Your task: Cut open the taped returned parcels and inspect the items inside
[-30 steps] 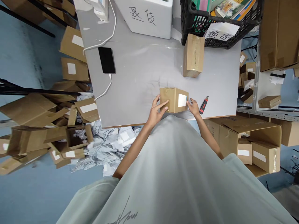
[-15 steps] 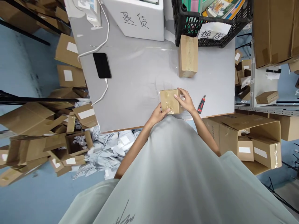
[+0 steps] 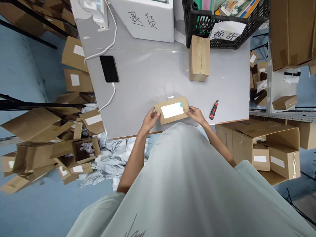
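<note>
A small cardboard box is between my hands near the front edge of the table. Its upward face carries a white label with a blue patch at one corner. My left hand grips the box's left end, and my right hand pinches its right end. To the right of my right hand lies a red and black utility knife. Farther back, a taller taped cardboard box stands against the black crate.
At the back are a white foam box and a black plastic crate of books. A phone on a white cable lies left on the grey table. Opened cartons pile up left; a large carton stands right.
The box has been turned so its long labelled face points up, where its taped end showed before. My left hand has moved left to the box's far end.
</note>
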`<state>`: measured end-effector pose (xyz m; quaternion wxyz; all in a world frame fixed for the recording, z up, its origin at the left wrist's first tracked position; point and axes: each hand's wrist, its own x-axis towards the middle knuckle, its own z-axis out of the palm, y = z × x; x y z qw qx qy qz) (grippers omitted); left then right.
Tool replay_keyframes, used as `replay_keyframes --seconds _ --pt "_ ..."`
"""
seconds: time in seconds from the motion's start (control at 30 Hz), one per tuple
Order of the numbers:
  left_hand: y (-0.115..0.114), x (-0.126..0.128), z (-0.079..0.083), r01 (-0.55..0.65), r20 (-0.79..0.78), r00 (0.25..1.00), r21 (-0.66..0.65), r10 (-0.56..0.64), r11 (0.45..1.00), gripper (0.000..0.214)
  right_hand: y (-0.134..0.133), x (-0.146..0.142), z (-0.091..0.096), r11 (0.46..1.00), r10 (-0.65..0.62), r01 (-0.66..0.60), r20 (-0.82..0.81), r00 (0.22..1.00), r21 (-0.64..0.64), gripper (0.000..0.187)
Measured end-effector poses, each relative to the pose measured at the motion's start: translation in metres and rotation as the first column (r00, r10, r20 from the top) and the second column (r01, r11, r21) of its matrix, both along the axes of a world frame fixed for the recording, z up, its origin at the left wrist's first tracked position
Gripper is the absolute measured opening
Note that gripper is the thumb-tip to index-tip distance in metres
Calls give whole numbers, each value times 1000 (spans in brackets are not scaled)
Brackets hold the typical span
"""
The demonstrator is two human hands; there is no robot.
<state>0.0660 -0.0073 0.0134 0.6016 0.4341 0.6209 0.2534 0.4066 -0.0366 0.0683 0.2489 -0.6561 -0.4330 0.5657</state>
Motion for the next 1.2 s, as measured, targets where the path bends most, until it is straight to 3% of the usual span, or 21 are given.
replay_keyframes --seconds 0.1,0.3,0.47,0.63,0.77,0.97,1.2 --pt "0 -1 -8 -81 16 996 -105 84 991 94 -10 -17 23 990 99 -109 107 989 93 76" --pt "5 4 -10 -159 -36 987 -84 156 984 71 -26 -45 58 903 385 -399 110 916 158 82" --pt "4 6 -3 -219 -80 974 -69 214 973 73 -25 -51 63 906 382 -388 70 922 166 80" --pt "1 -2 16 -309 -136 940 56 314 949 69 -13 -41 56 976 170 -165 -25 985 145 99" --pt "3 -5 29 -327 -163 925 124 344 937 58 -3 -35 44 994 11 -3 -77 997 110 114" --pt "8 -5 31 -288 -99 947 147 304 946 49 1 -33 13 995 12 -3 -92 996 96 90" --pt "-3 -4 17 -305 -111 947 -17 301 952 60 -18 -36 -21 999 47 -47 -109 993 7 67"
